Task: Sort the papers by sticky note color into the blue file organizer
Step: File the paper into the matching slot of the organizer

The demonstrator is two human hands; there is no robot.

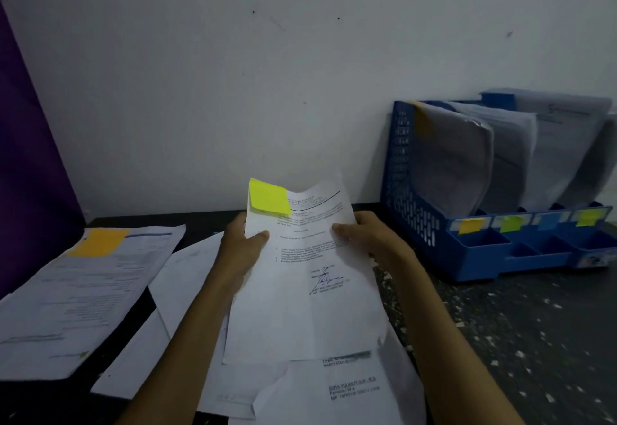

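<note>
Head view. Both hands held one sheet [300,277] above the bench [521,324], at the centre of the frame. The left hand [242,244] was clamped on the sheet's left edge, thumb on the printed face; the right hand [364,234] was clamped on the right edge, thumb likewise on top. The hands were apart, one at each side of the sheet. A yellow-green note [268,196] was stuck at the sheet's upper left corner, at 12 o'clock from the left hand, its upper edge standing past the paper. The sheet bore printed text and a signature low on the page.

At 3 o'clock from the sheet, well apart, the blue organizer [414,211] stood on the bench against the wall [267,74]. Its slots held upright, curling papers [467,164]. Four tabs ran along its front rail: orange [470,225], green [510,223], blue [547,221] and yellow [587,217].

At 9 o'clock lay a stack [76,291] topped by an orange note [98,241]. Loose sheets [187,341] lay beneath the held one, toward 6 o'clock.
</note>
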